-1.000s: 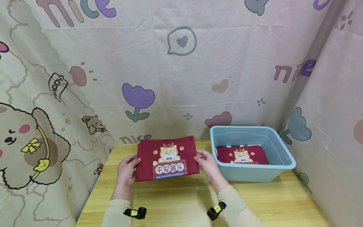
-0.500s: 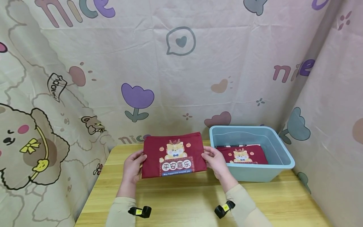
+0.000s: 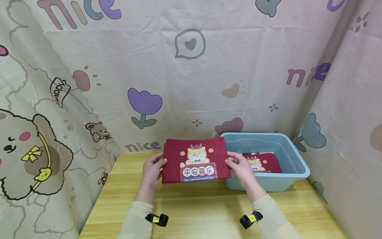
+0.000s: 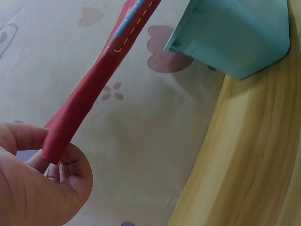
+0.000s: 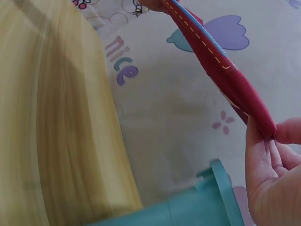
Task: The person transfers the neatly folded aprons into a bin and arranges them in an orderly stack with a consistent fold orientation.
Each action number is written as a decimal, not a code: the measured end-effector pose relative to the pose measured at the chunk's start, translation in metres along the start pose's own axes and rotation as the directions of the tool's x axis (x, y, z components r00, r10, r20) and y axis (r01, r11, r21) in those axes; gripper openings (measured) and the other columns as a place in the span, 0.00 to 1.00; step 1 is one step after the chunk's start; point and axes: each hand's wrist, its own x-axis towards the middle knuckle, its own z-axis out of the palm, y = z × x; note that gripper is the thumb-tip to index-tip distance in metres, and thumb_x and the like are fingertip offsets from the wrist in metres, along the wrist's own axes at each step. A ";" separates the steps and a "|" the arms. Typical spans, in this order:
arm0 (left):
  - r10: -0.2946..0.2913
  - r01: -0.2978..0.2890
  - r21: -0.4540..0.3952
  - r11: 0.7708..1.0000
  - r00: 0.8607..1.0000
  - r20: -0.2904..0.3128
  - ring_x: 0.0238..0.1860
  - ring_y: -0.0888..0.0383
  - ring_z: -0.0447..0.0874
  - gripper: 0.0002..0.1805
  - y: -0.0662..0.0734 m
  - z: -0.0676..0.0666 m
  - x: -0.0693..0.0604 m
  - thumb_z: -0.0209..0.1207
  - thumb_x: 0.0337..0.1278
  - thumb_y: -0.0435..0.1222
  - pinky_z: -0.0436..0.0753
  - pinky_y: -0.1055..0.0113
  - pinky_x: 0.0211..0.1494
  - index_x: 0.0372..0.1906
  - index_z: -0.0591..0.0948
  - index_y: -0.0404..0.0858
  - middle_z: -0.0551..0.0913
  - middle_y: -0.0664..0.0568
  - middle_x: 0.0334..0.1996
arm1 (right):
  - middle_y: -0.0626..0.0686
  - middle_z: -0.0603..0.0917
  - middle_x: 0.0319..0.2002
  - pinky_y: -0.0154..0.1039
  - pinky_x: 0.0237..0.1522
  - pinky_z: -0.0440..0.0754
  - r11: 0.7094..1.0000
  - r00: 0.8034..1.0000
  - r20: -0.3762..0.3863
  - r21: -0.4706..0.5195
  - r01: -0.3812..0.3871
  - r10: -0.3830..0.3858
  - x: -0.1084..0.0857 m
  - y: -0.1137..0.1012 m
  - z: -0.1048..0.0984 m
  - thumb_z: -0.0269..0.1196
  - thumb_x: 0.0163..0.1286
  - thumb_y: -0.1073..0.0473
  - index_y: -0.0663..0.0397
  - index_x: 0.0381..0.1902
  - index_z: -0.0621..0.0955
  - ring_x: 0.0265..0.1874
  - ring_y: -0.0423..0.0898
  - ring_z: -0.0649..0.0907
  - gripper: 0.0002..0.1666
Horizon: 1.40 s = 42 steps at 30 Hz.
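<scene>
A folded dark-red cloth (image 3: 173,166) with a cartoon animal and Chinese lettering is held up above the table, print facing me. My left hand (image 3: 153,169) pinches its left edge, thumb in front and fingers behind. At the opposite edge my right hand (image 3: 241,167) pinches it likewise, in front of the tub's near left corner. The left wrist view shows the cloth (image 4: 80,106) edge-on between thumb and fingers. The right wrist view has the cloth (image 5: 244,94) gripped at its lower corner. Inside the tub lies a similar folded red cloth (image 3: 273,162), partly hidden by my right hand.
A light-blue plastic tub (image 3: 292,166) stands at the right on the wooden table (image 3: 197,212). A printed curtain (image 3: 191,83) hangs behind and along both sides. Black wrist cameras (image 3: 157,219) are strapped over both sleeves.
Both hands have carried the folded red cloth to the right and slightly up, so its right edge now overlaps the tub's left side. The tub and the cloth inside it have stayed put.
</scene>
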 end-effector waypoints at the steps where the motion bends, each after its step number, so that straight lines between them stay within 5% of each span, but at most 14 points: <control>1: 0.002 -0.002 0.004 1.000 1.000 0.006 0.33 0.63 0.80 0.20 -0.001 0.003 0.000 0.59 0.60 0.23 0.83 0.68 0.33 0.59 0.76 0.25 0.81 0.56 0.35 | 0.50 0.80 0.37 0.36 0.33 0.85 1.000 1.000 0.001 -0.008 0.004 -0.004 0.000 -0.001 -0.003 0.57 0.72 0.70 0.72 0.65 0.70 0.31 0.41 0.83 0.25; 42: -0.042 0.044 -0.013 0.999 0.993 0.109 0.33 0.62 0.80 0.19 -0.019 0.112 -0.013 0.61 0.60 0.24 0.81 0.69 0.30 0.57 0.81 0.30 0.82 0.49 0.40 | 0.38 0.79 0.38 0.32 0.39 0.84 0.987 0.993 -0.118 -0.164 0.000 -0.019 -0.012 -0.024 -0.108 0.57 0.76 0.59 0.71 0.72 0.61 0.34 0.35 0.83 0.35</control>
